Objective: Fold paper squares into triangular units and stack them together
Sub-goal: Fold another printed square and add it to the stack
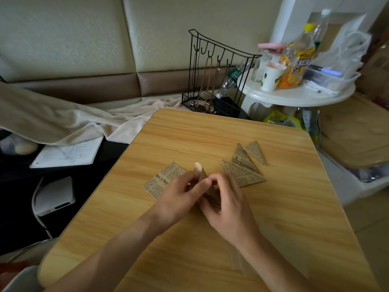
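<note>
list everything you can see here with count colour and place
paper being folded: 1, newsprint tan, between both hands
flat paper square: 1, newsprint tan, table, under left hand
folded triangles: about 3, newsprint tan, table, right of hands
table: 1, light wood, centre
wire rack: 1, black, behind table
round side table: 1, white, back right
juice bottle: 1, orange with yellow cap, side table
paper cup: 1, white, side table
blanket: 1, cream, left
notebook: 1, white, left
left hand: pinches paper
right hand: pinches paper

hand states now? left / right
Left hand: pinching the paper piece being folded.
Right hand: fingers curled on the same paper piece.
</note>
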The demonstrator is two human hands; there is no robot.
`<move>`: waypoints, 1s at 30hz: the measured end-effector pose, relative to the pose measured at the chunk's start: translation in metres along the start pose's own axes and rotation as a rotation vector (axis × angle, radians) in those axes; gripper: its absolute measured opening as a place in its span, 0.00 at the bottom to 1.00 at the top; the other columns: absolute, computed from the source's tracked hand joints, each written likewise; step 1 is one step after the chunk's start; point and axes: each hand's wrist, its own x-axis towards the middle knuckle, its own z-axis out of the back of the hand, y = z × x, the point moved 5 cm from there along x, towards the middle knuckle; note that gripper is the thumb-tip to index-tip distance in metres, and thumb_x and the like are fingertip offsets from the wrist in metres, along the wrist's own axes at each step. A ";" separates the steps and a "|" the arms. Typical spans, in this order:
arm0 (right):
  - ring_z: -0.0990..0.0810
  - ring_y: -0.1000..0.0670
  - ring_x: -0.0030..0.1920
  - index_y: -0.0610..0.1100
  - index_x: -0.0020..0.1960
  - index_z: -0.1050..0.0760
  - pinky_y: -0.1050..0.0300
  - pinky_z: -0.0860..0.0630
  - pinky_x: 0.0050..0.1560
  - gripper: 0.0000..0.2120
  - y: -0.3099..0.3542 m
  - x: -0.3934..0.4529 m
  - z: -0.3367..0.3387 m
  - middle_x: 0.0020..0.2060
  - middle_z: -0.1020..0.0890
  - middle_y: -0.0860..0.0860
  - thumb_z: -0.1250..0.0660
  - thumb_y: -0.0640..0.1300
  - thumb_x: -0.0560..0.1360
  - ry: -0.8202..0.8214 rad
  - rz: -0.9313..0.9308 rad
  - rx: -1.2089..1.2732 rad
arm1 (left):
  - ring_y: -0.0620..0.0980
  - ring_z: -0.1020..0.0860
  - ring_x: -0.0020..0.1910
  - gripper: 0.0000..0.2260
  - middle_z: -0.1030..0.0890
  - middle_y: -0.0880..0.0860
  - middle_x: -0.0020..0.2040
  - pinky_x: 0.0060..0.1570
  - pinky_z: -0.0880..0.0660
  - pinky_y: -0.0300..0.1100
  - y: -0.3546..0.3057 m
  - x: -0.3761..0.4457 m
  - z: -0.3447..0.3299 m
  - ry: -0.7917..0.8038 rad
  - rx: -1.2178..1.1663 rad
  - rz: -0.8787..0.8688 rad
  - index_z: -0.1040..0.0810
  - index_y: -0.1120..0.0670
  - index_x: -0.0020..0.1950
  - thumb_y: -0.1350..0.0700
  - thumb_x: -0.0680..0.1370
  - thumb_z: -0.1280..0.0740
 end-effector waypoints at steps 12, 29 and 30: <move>0.17 0.54 0.45 0.52 0.54 0.23 0.53 0.20 0.45 0.17 -0.027 0.013 0.004 0.45 0.15 0.54 0.31 0.63 0.75 0.053 -0.356 0.388 | 0.57 0.16 0.45 0.04 0.15 0.58 0.46 0.46 0.19 0.52 -0.001 -0.001 0.004 0.107 -0.031 -0.060 0.17 0.56 0.51 0.59 0.82 0.31; 0.23 0.53 0.42 0.46 0.48 0.22 0.59 0.27 0.45 0.04 -0.033 0.015 0.006 0.41 0.20 0.51 0.30 0.39 0.75 0.017 -0.419 0.706 | 0.50 0.21 0.33 0.08 0.18 0.47 0.35 0.30 0.24 0.45 0.018 0.010 0.024 -0.252 0.057 0.015 0.21 0.49 0.45 0.52 0.83 0.35; 0.24 0.49 0.42 0.47 0.46 0.22 0.54 0.28 0.46 0.03 -0.034 0.015 0.007 0.41 0.20 0.49 0.32 0.42 0.73 0.001 -0.445 0.698 | 0.47 0.22 0.33 0.08 0.18 0.45 0.36 0.31 0.25 0.45 0.019 0.010 0.027 -0.283 0.060 0.035 0.21 0.49 0.45 0.52 0.83 0.35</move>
